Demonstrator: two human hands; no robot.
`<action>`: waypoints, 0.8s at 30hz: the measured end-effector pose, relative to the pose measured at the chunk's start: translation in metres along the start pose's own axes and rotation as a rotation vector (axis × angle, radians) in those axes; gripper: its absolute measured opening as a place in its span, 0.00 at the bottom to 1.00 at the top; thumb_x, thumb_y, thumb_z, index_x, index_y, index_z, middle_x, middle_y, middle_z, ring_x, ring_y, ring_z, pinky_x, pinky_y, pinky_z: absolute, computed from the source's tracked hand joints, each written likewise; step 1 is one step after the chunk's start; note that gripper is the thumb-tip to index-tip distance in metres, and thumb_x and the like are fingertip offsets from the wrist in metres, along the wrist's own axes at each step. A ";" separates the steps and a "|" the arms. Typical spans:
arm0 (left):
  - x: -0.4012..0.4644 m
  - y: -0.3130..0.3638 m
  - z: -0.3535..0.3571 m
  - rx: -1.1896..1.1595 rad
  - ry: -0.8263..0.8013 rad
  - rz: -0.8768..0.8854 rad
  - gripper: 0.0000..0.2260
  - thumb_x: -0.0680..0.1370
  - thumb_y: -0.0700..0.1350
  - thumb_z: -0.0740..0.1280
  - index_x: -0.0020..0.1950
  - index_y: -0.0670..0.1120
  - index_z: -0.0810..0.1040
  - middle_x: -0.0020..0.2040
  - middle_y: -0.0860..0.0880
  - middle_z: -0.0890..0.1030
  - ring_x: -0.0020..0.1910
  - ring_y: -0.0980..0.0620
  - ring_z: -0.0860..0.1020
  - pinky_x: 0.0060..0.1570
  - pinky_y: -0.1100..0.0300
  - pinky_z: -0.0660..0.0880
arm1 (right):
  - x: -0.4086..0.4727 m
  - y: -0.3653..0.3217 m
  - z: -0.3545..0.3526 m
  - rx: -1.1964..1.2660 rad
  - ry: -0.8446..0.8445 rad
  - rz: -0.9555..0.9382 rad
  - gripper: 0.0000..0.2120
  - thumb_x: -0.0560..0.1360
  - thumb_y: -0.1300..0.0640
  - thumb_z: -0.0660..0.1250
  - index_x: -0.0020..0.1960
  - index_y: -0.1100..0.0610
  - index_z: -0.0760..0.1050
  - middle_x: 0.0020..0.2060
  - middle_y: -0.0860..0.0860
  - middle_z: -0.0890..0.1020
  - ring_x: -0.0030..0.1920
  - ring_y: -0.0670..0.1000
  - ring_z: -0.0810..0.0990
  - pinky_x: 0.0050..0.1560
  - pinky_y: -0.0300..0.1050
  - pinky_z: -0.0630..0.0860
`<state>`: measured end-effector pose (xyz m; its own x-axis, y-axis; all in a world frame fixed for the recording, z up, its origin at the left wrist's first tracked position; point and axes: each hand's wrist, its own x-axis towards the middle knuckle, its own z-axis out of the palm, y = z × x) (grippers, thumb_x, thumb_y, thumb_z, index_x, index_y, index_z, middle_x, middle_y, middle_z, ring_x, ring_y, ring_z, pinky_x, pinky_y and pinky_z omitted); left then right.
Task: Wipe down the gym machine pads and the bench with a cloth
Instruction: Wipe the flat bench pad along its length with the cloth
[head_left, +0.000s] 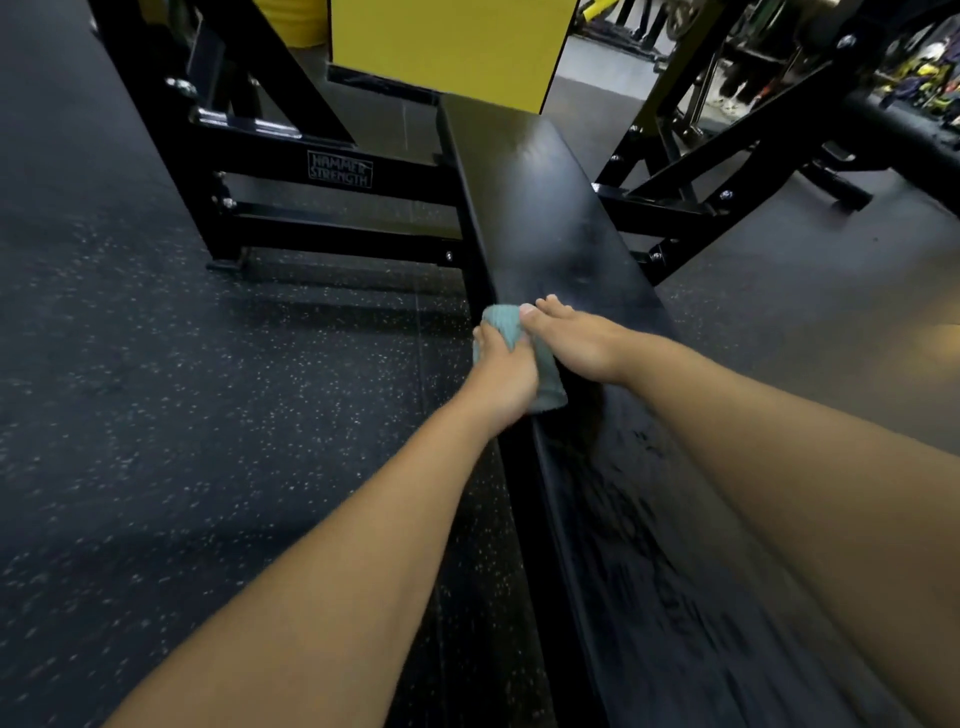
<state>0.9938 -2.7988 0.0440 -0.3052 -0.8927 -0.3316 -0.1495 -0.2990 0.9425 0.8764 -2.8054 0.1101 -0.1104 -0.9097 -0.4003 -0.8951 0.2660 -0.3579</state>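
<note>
A long black padded bench (540, 208) runs from the bottom right up to the middle of the view. A folded teal cloth (506, 325) lies on the bench's left edge. My left hand (501, 376) grips the cloth from the left side, fingers curled over it. My right hand (571, 340) lies on top of the cloth's right part with its fingers stretched forward, pressing it to the pad. The nearer stretch of the pad shows streaky wipe marks.
Black machine frame bars (340, 171) with a maker's label stand left of the bench on speckled rubber floor (156, 389). More black frame tubes (727, 171) cross on the right. A yellow panel (447, 47) stands beyond the bench's far end.
</note>
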 end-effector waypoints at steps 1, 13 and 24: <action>0.009 0.004 -0.003 -0.043 0.016 -0.006 0.33 0.86 0.59 0.53 0.85 0.52 0.40 0.85 0.45 0.52 0.80 0.41 0.61 0.68 0.47 0.74 | -0.003 -0.001 0.000 -0.015 -0.007 0.006 0.34 0.84 0.33 0.48 0.85 0.49 0.50 0.83 0.44 0.47 0.83 0.48 0.44 0.82 0.53 0.42; -0.045 -0.026 0.011 0.075 -0.029 0.088 0.30 0.88 0.55 0.49 0.83 0.54 0.34 0.85 0.53 0.40 0.84 0.47 0.49 0.82 0.49 0.49 | -0.006 -0.001 0.015 -0.026 -0.012 -0.003 0.34 0.85 0.37 0.48 0.85 0.53 0.45 0.84 0.46 0.42 0.83 0.49 0.39 0.80 0.52 0.40; -0.040 -0.020 0.008 0.038 -0.004 0.082 0.30 0.87 0.54 0.51 0.84 0.53 0.37 0.84 0.53 0.39 0.84 0.51 0.44 0.82 0.51 0.45 | -0.009 0.004 0.029 -0.028 0.087 -0.073 0.30 0.87 0.44 0.48 0.85 0.54 0.47 0.84 0.49 0.44 0.83 0.50 0.40 0.80 0.50 0.39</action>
<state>1.0014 -2.7545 0.0377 -0.3213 -0.9124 -0.2537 -0.1594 -0.2119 0.9642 0.8859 -2.7866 0.0880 -0.0802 -0.9508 -0.2991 -0.9136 0.1901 -0.3594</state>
